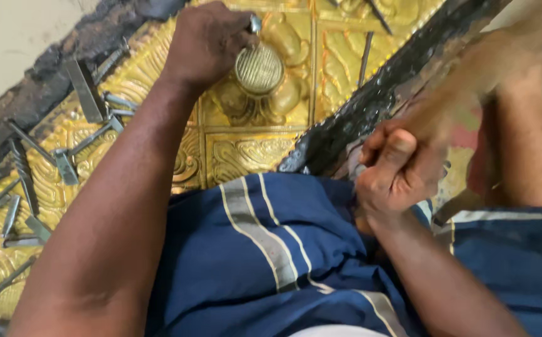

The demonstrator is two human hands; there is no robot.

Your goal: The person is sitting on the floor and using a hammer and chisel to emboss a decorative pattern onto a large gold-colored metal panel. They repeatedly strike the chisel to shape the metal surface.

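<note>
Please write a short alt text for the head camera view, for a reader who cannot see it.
A person's left hand holds a metal punch against an embossed golden metal sheet, while the right hand is closed in a fist near the sheet's dark edge. Loose metal chisels lie on the sheet at left.

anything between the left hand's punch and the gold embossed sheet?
Nothing visible. The left hand holds a thin metal punch right over the embossed gold sheet, beside the round ribbed boss. The loose steel chisels lie off to the side. The tip itself is hidden by the fingers.
</note>
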